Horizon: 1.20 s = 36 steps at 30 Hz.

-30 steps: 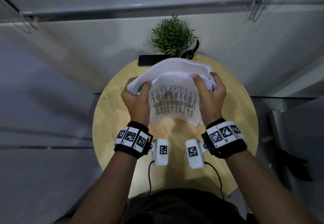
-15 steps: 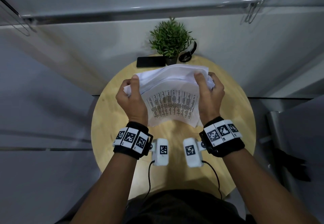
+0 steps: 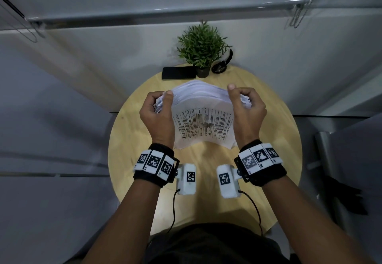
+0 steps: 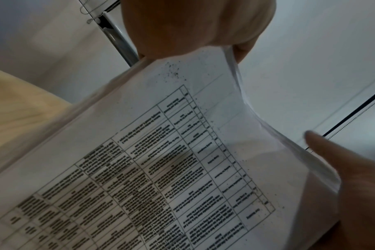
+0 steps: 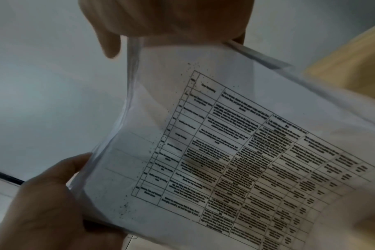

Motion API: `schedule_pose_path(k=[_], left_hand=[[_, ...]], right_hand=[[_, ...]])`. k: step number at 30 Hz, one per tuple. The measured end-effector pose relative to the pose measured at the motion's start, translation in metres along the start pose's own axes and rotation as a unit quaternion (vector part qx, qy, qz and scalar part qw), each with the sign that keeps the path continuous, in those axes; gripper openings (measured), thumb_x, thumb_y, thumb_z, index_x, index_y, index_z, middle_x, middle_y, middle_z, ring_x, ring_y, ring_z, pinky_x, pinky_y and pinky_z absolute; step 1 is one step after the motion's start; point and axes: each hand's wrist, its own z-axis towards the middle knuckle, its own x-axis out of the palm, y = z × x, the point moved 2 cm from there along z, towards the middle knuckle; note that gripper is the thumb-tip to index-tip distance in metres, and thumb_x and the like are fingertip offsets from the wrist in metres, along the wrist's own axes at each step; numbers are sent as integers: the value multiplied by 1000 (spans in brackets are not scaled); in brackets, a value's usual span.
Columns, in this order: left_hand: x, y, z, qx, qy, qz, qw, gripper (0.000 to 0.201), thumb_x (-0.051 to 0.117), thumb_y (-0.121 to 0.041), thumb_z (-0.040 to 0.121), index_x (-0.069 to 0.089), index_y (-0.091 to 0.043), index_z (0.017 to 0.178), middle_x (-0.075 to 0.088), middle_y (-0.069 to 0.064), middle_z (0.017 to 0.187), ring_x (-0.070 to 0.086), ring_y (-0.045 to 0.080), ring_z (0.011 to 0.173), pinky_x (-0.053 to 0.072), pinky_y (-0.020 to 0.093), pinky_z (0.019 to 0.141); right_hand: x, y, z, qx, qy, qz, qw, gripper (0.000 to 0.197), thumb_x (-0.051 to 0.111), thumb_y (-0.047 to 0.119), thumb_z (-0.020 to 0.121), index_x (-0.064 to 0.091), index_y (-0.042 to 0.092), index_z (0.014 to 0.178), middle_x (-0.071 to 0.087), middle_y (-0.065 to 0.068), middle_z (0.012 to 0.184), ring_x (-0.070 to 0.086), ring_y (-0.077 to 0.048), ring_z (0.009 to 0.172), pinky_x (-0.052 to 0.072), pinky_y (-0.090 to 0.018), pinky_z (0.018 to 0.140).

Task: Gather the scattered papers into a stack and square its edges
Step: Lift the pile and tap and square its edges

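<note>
- A stack of papers (image 3: 203,117) is held upright between the two hands above a round wooden table (image 3: 132,139), its lower edge close to the tabletop; contact there cannot be told.
- The left side of the stack is clamped by the left hand (image 3: 158,117), thumb on the near face and fingers curled round behind.
- The right side is gripped by the right hand (image 3: 248,113) in the same way, thumb raised at the top corner.
- The sheets are bowed between the grips, and the top edges are seen fanned and uneven.
- A printed table is borne on the near sheet, shown in both wrist views (image 4: 161,169) (image 5: 246,160).
- Beyond the grips, at the far rim of the table, a small dark pot (image 3: 202,72) is seen, and a green plant (image 3: 203,44) is held in it.
- Just left of the pot a black phone (image 3: 178,73) is laid flat; just right of it a black strap-like object (image 3: 222,64) is seen.
</note>
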Motion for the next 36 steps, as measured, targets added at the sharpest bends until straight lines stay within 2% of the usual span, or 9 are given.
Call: schedule_pose_path(k=[4, 8, 14, 17, 20, 25, 30, 33, 36], left_hand=[[-5, 6, 2, -7, -11, -14, 1000, 29, 65, -40, 88, 56, -20, 69, 50, -10, 67, 47, 7, 66, 42, 24, 66], [-16, 24, 1, -64, 62, -55, 994, 55, 71, -73, 68, 64, -21, 86, 64, -11, 80, 59, 15, 79, 47, 32, 73], [-14, 31, -10, -138, 142, 64, 978, 46, 86, 4, 67, 57, -25, 88, 68, -10, 84, 67, -13, 70, 56, 15, 69], [-19, 24, 4, -128, 168, 75, 975, 42, 88, 4, 64, 67, -24, 89, 76, -13, 81, 72, 0, 78, 58, 30, 77], [-32, -4, 32, -61, 264, 85, 959, 32, 87, -16, 68, 72, -24, 94, 75, -13, 87, 68, 7, 83, 54, 27, 76], [-30, -48, 62, 0, 462, 267, 846, 54, 91, -34, 65, 70, -27, 114, 75, -8, 108, 70, 5, 99, 57, 30, 86], [-16, -33, 47, 30, 328, 245, 912, 39, 92, -22, 66, 76, -5, 98, 76, 4, 99, 73, 14, 93, 58, 46, 83], [-26, -32, 46, 32, 289, 240, 926, 35, 90, -12, 67, 75, -7, 98, 75, 4, 99, 71, 10, 90, 59, 35, 83], [-50, -32, 51, -10, 252, 215, 944, 43, 93, -21, 63, 74, -8, 100, 75, 8, 100, 73, 20, 91, 60, 36, 84]], right_hand=[[0, -2, 0, 18, -16, 21, 999, 29, 76, 42, 75, 65, 16, 80, 65, 10, 75, 61, -7, 69, 53, -29, 70], [-10, -18, 3, 9, 84, 87, 993, 44, 79, 34, 68, 61, 9, 99, 64, 4, 92, 63, -7, 83, 51, -22, 74], [-26, -89, 10, 153, 203, -83, 964, 71, 96, 32, 42, 68, 8, 103, 73, -13, 105, 71, -22, 99, 57, -47, 87], [-24, -90, 21, 111, 158, -129, 973, 31, 92, 13, 56, 70, 17, 77, 73, -9, 92, 72, -12, 80, 57, -50, 84], [-19, -63, 39, 38, 168, -206, 963, 30, 89, 21, 63, 73, 5, 82, 71, -7, 86, 70, -18, 79, 59, -48, 77], [-5, -1, 58, -86, 295, -304, 902, 42, 89, 34, 59, 75, 11, 92, 74, -7, 81, 68, -18, 79, 52, -35, 65], [14, 34, 44, -236, 331, -413, 815, 30, 82, 45, 60, 66, 24, 75, 60, 4, 68, 63, -26, 73, 46, -35, 61], [-10, 30, 55, -224, 291, -379, 849, 42, 82, 53, 59, 67, 26, 87, 65, 10, 79, 64, -17, 79, 50, -33, 68], [-61, -12, 79, -66, 176, -294, 937, 78, 89, 54, 48, 57, 29, 114, 63, 12, 114, 57, -4, 106, 44, -14, 90]])
